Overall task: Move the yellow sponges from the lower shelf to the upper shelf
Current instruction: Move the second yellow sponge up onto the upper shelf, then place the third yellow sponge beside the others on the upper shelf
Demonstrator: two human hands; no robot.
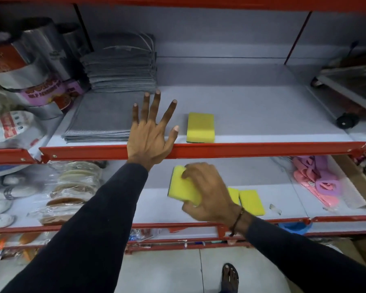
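One yellow sponge (200,127) lies on the upper shelf (262,115) near its red front rail. My left hand (150,132) hovers just left of it, fingers spread, holding nothing. My right hand (207,193) is closed on a second yellow sponge (183,188) with a dark green underside, lifted above the lower shelf (283,199). Two more yellow sponges lie on the lower shelf: one (251,202) in full view and one (233,195) partly hidden behind my right hand.
Grey cloths (99,121) lie flat left of my left hand, with a taller grey stack (120,68) behind. Foil rolls (30,66) crowd the upper left. Packaged round pads (72,191) sit lower left, pink and purple items (317,178) lower right. My sandalled foot (230,278) shows below.
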